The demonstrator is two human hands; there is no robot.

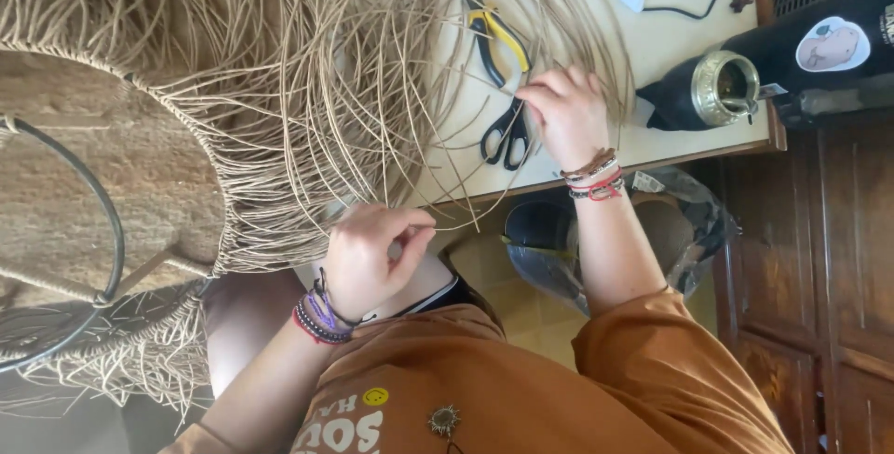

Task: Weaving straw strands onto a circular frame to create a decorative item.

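Left hand: fingers curled inward, thumb and forefinger pinched narrowly on one thin reed strand, near the edge of the woven piece. The wrist carries several cord and bead bracelets in purple, black and red.

Right hand: fingers bent and closed around a few of the same pale strands where they arc over the table. Whether the grip is tight or loose cannot be told. This wrist also carries layered bracelets, brown, white and red.

Workpiece: a round woven base, flat, tan, with a dense fibrous texture, lies at the left of the view. Many long, thin, flexible strands of light straw colour radiate from its rim and curve loosely in all directions. A dark metal ring frame with a straight spoke lies across the woven disc.

Table surface: smooth, cream-coloured, with a brown wooden edge. Pliers with yellow and black handles lie under the arcing strands. Black-handled scissors lie just beside the right hand. A black bottle with a brass-coloured ring at its mouth lies on its side near the table edge. A black cable runs along the far part of the table
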